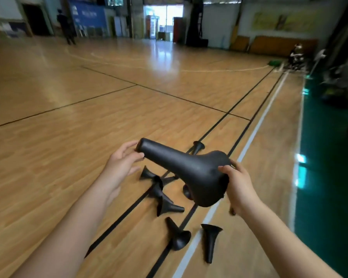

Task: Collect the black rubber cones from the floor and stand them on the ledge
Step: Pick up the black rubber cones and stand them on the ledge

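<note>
I hold one black rubber cone (186, 167) sideways in the air over the wooden court floor. My right hand (237, 183) grips its wide flared base. My left hand (123, 159) touches the narrow tip with its fingertips. Below it several more black cones lie tipped over on the floor along the black and white court lines, among them one (198, 146) farther off, one (168, 205) in the middle, one (178, 235) nearer me and one (210, 242) on the white line. No ledge can be made out.
The wooden court floor (68, 137) stretches ahead and left. A green floor strip (325, 177) runs along the right side with dark gear on it. A person (295, 55) sits far right; another person (66, 27) stands far left.
</note>
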`<state>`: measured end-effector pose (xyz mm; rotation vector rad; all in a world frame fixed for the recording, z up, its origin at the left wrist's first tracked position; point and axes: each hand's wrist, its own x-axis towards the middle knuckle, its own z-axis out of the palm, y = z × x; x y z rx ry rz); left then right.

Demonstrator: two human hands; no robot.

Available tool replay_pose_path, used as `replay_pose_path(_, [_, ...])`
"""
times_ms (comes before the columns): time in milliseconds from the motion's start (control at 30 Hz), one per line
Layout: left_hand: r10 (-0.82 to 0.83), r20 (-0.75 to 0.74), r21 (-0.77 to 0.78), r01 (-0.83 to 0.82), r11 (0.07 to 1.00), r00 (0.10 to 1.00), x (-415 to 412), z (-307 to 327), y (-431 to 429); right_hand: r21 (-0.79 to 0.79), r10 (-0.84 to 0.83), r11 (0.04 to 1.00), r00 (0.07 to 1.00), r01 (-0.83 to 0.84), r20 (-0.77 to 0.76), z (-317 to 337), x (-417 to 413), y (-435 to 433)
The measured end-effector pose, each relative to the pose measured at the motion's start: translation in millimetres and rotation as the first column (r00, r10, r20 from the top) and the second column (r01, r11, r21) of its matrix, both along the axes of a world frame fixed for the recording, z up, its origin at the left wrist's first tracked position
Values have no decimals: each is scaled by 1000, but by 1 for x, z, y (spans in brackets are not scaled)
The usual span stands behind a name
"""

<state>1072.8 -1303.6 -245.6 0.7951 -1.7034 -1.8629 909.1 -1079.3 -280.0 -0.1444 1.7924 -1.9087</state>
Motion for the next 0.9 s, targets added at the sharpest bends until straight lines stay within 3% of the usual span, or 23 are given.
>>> replay_pose_path(167, [-82, -165, 67, 94, 993, 983, -58, 16, 98, -154, -192, 971, 979, 181, -61, 19, -28, 113])
replay_pose_path(233, [-217, -177, 85, 235, 968, 960, -90, 11, 154, -220, -264, 942, 964, 253, -21, 19, -40, 163])
replay_pose_path(367, [-565, -93, -1, 568, 823, 820, -155, -5, 288, -359, -381, 845, 917, 397, 117, 16, -51, 276])
replay_pose_path(500, [-720, 22, 54, 718, 694, 694, -198, -29, 405, -505, -465, 664, 834, 551, 298, 13, -47, 380])
replay_pose_path(633, [-760, 96, 214, 732, 647, 643, -230, -43, 507, -537, -564, 455, 697, 710, 444, 10, -43, 476])
replay_pose_path(700, [-753, 104, 381, 673, 634, 650, -240, -48, 543, -544, -586, 365, 640, 756, 497, 7, -43, 505])
replay_pose_path(800, [-788, -44, 698, 583, 415, 614, -252, -51, 591, -540, -602, 248, 565, 804, 565, 0, -42, 544])
replay_pose_path(900, [-752, -111, 790, 517, 330, 650, -268, -57, 619, -540, -588, 142, 510, 829, 628, -16, -46, 568])
